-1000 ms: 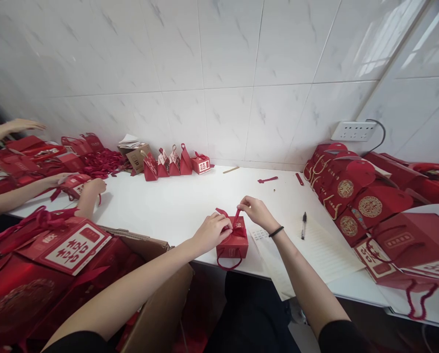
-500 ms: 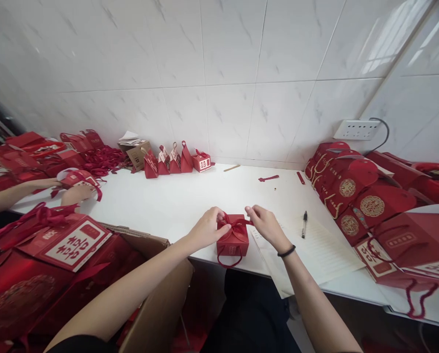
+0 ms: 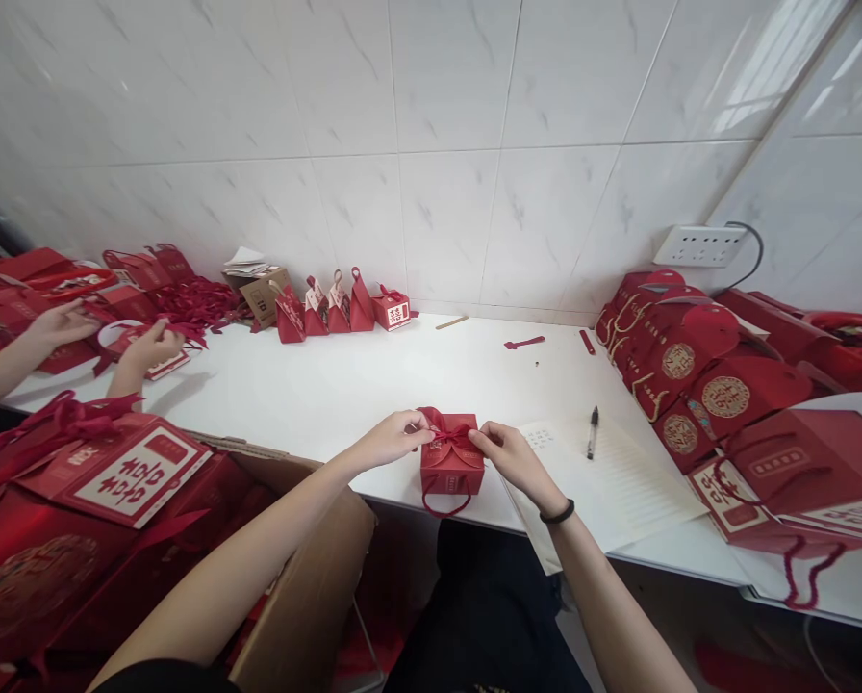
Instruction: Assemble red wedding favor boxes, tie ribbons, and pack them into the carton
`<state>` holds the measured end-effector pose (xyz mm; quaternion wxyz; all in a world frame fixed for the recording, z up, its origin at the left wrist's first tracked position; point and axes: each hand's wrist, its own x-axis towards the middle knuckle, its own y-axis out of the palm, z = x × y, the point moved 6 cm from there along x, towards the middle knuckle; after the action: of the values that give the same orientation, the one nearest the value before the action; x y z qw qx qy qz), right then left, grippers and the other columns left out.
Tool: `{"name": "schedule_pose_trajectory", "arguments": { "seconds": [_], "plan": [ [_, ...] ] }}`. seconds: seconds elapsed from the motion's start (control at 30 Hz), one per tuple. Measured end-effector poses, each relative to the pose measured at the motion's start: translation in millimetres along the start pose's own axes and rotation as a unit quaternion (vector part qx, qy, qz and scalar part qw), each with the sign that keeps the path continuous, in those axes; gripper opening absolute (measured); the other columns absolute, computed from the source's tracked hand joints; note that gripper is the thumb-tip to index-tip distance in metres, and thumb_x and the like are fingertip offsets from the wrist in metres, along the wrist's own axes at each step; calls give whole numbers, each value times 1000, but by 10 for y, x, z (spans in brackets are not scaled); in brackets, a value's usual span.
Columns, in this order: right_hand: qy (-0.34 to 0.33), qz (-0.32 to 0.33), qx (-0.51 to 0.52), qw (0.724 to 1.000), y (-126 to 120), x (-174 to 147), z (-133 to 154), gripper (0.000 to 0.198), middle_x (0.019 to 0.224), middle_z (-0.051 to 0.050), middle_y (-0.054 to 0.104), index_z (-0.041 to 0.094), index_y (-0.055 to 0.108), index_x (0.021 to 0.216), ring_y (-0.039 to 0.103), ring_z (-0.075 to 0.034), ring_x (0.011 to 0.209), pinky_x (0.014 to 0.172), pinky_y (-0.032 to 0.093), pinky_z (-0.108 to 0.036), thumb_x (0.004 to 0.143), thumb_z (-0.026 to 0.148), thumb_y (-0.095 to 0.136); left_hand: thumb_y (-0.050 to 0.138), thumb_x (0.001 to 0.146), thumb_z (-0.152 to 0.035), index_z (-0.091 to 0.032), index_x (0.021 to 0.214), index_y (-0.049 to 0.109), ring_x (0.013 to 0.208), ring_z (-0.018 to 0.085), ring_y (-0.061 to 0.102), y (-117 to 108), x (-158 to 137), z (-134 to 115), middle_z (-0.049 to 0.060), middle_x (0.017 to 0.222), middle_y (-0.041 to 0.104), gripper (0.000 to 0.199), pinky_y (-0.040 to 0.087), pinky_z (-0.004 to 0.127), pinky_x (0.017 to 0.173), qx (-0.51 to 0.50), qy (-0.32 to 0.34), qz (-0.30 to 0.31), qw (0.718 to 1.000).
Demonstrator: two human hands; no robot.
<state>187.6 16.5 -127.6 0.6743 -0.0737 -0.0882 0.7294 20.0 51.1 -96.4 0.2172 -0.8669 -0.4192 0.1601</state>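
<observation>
Small cube-like red cardboard box (image 3: 451, 479): it stands on the white bench (image 3: 330, 385), between the two hands; a dark-red cord handle (image 3: 446, 510) droops at its near side.
Shiny red fabric ribbon (image 3: 454, 433): it lies across the top of this box, gathered at the middle.
Left hand (image 3: 394, 436): the thumb and fingers are closed, pinching the ribbon's left side.
Right hand (image 3: 507, 450): it is pinching the ribbon's right side; a thin black band (image 3: 557, 512) goes around the wrist.
Lined white paper (image 3: 619, 496): it is to the right of the right hand, with a slim black-and-clear pen (image 3: 593, 433) upon it.
Another person's hands (image 3: 146, 346): they are well apart, far left of the left hand.
</observation>
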Motion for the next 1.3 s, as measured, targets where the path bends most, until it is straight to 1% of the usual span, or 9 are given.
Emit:
{"name": "schedule_pose_trajectory", "arguments": {
  "seconds": [0.1,0.23,0.47,0.53,0.63,0.7,0.77,1.03,1.3],
  "plan": [
    [8,26,59,998,16,16,-27,50,63,0,46,17,44,62,41,-13,61,59,33,-26,71,64,57,50,78,-37,-17,68,50,78,15,53,-16,-12,-9,1,81,56,22,42,29,75,9,0,13,1000],
    [17,23,101,994,22,-2,-50,51,63,0,46,16,45,62,40,-12,61,60,33,-25,70,64,62,47,76,-25,-18,67,47,71,14,52,-58,-48,-55,0,78,53,11,43,27,69,118,25,-70,990],
    [35,1,157,987,29,-22,-101,53,64,0,48,16,44,59,45,-13,63,65,40,-27,64,63,68,44,73,-14,-19,65,42,62,14,48,72,-125,-222,0,70,50,11,38,27,61,368,69,-89,923],
    [38,-6,161,986,22,-23,-109,54,64,0,48,16,44,59,47,-13,64,67,42,-27,63,63,68,48,72,-18,-19,62,41,61,14,49,42,-132,-207,-1,66,50,12,37,26,58,336,45,-79,937],
    [37,-15,148,988,-2,-28,-118,53,67,-1,50,15,46,60,49,-14,68,70,43,-28,65,64,67,52,76,-42,-19,60,44,54,14,51,32,-131,-55,-1,58,52,29,39,26,53,155,-65,-2,986],
    [37,-18,132,990,-16,-34,-130,52,69,-2,51,15,48,62,49,-15,70,71,42,-28,67,64,65,39,79,-63,-17,59,48,49,14,52,92,-148,55,1,56,54,51,43,28,50,30,-148,67,986],
    [36,-20,112,993,-26,-42,-142,53,66,-1,49,15,48,61,47,-14,67,68,40,-27,69,65,63,31,77,-73,-15,56,49,44,14,51,122,-157,119,3,53,54,64,45,29,46,-32,-197,87,976],
    [23,-26,84,996,-47,-79,-116,53,60,1,44,15,46,56,40,-13,62,60,31,-25,68,64,62,52,75,-61,-17,73,48,59,12,52,126,-102,54,-2,63,51,45,48,23,46,-83,-90,66,990],
    [50,-4,172,984,-35,-122,-149,52,65,0,48,16,45,58,46,-13,65,66,40,-26,63,61,70,56,76,-50,-16,70,47,73,14,54,118,-128,74,0,76,49,35,54,29,59,-47,-70,106,991]
  ]
}}
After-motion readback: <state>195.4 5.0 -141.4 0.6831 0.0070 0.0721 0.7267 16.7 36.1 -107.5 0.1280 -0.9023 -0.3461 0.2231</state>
